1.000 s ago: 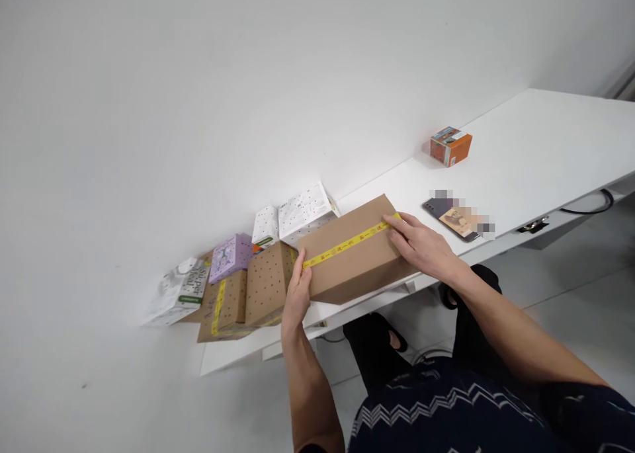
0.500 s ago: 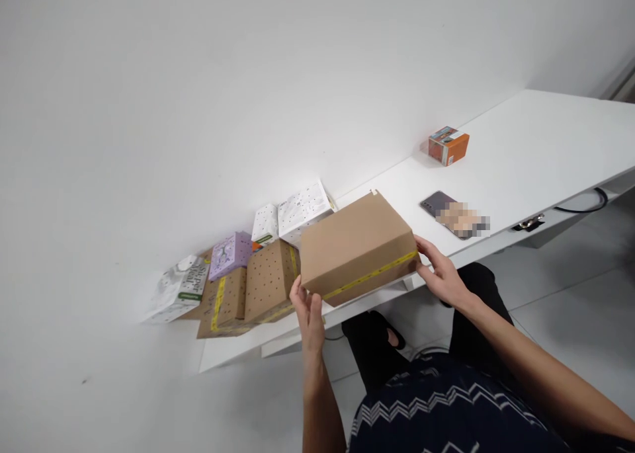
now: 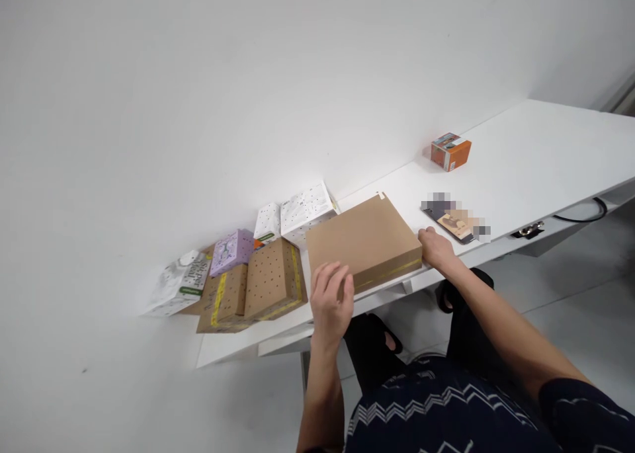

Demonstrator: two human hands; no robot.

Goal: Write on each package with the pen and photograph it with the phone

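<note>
Brown rectangular cardboard box [image 3: 364, 235] sat between left hand [image 3: 332, 302] and right hand [image 3: 437, 249], seemingly being aligned, next needing even pressure; whether curled fingers gripped was unclear.

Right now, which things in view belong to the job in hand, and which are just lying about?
In the job:
- plain carton
- left hand, at its near left corner
- right hand, at its right end
- table under the work

Seemingly just lying about, touched by neither hand:
- phone
- orange box
- purple box
- white boxes
- dotted cartons
</note>
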